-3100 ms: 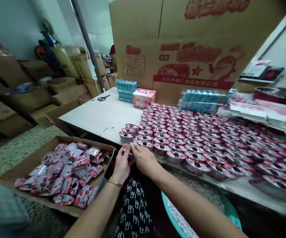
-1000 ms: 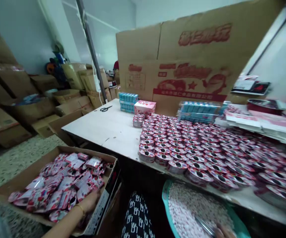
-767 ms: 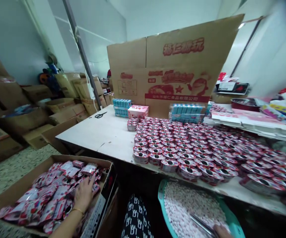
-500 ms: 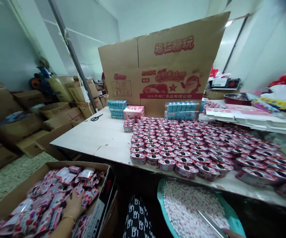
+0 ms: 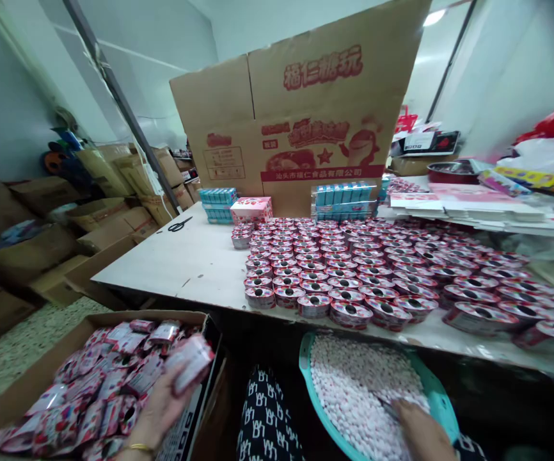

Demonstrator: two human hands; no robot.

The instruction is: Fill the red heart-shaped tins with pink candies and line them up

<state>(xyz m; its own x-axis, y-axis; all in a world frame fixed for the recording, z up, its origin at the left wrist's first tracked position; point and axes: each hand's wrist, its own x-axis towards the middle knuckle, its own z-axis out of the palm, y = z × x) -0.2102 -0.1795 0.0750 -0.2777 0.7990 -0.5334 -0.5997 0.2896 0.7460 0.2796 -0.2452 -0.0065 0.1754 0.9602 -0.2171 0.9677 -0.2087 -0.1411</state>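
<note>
My left hand (image 5: 155,410) is pinching a pouch (image 5: 190,363) in a loose grip, risking a drop; my right hand (image 5: 418,432), among candies (image 5: 354,378), is hiding its grip.

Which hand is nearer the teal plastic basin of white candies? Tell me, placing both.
Right. The right hand lies inside the teal plastic basin, on white candies. The left hand is left of it, over the brown cardboard box, holding a pink foil pouch.
</note>
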